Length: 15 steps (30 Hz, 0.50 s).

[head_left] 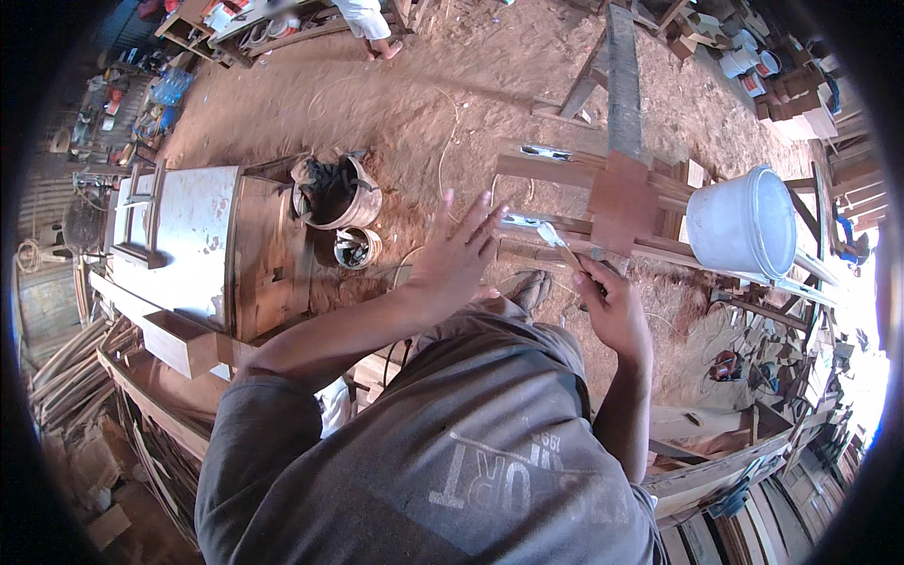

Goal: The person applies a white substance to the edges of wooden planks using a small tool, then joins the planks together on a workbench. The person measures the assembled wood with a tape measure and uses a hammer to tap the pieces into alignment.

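My left hand is raised with its fingers spread and holds nothing. It hovers over the near end of a brown wooden frame that lies across a stand. My right hand grips the wooden handle of a small brush. The brush's white bristles point up and left, close to a rail of the frame with white on it. A white plastic bucket lies tilted on the frame just right of both hands. My grey shirt fills the lower middle of the view.
A wooden cabinet with a white-smeared top stands at the left. Beside it are a round tub of scraps and a small can. Another person's legs show at the top. Paint cans sit upper right, and planks lie lower left.
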Each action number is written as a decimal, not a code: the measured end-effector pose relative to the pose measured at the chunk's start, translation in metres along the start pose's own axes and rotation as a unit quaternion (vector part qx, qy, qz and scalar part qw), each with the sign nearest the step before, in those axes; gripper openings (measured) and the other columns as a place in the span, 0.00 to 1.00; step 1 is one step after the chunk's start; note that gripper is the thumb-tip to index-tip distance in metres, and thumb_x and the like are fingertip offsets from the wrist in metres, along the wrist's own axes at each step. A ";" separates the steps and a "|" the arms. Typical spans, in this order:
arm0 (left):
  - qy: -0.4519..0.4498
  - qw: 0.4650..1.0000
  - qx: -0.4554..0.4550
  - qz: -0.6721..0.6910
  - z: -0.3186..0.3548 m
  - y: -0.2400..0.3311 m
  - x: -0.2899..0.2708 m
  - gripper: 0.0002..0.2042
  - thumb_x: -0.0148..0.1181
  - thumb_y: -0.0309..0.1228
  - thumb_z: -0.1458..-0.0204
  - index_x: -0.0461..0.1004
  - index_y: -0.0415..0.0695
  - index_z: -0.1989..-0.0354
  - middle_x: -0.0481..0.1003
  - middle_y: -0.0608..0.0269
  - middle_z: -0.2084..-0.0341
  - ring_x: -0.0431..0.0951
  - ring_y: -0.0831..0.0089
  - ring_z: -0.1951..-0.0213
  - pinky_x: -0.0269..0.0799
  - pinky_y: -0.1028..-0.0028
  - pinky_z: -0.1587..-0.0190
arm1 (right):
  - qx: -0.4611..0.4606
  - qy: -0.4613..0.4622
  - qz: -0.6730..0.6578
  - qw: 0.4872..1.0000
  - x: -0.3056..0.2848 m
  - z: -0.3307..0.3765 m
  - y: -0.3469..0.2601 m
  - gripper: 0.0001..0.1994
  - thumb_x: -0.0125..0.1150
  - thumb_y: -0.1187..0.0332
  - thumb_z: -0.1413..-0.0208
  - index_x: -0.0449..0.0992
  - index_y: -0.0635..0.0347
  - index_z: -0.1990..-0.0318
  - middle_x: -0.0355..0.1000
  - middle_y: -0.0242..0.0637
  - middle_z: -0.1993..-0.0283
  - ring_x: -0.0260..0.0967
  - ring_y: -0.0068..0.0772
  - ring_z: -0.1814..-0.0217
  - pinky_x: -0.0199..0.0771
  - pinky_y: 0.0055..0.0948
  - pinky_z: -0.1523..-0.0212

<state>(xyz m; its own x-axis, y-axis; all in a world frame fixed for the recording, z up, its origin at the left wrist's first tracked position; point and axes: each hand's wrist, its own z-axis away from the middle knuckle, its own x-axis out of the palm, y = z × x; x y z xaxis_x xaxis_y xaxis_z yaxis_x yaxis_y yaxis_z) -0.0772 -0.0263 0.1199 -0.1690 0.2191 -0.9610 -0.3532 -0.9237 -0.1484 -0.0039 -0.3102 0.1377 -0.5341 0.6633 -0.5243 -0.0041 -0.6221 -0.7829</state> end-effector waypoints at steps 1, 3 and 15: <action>0.022 0.999 -0.017 0.027 0.002 -0.001 0.003 0.50 0.55 0.73 0.43 0.70 0.41 0.25 0.51 0.51 0.16 0.41 0.42 0.16 0.34 0.21 0.24 | -0.005 0.005 -0.011 1.000 0.001 0.001 0.004 0.19 0.64 0.62 0.27 0.81 0.64 0.36 0.83 0.55 0.49 0.84 0.49 0.48 0.80 0.41 0.46; 0.065 0.994 -0.035 0.076 0.006 0.001 0.017 0.48 0.55 0.72 0.42 0.71 0.42 0.25 0.52 0.49 0.17 0.40 0.39 0.16 0.34 0.19 0.24 | 0.003 0.008 -0.026 1.000 0.002 0.004 0.007 0.19 0.63 0.62 0.26 0.81 0.63 0.36 0.83 0.55 0.50 0.84 0.49 0.50 0.80 0.41 0.47; 0.179 0.939 -0.135 0.261 0.005 0.013 0.064 0.43 0.62 0.69 0.41 0.67 0.58 0.21 0.43 0.39 0.16 0.36 0.27 0.17 0.32 0.19 0.25 | 0.051 0.039 -0.031 0.997 0.005 -0.012 0.000 0.18 0.61 0.63 0.27 0.80 0.60 0.36 0.83 0.50 0.59 0.82 0.36 0.65 0.80 0.39 0.58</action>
<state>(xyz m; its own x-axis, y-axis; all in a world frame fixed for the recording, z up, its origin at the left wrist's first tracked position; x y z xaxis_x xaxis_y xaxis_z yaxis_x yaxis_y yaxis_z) -0.0973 -0.0223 0.0572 0.0828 -0.3605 -0.9291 -0.0547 -0.9325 0.3570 0.0034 -0.3023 0.1315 -0.4629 0.7298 -0.5031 -0.1235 -0.6151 -0.7787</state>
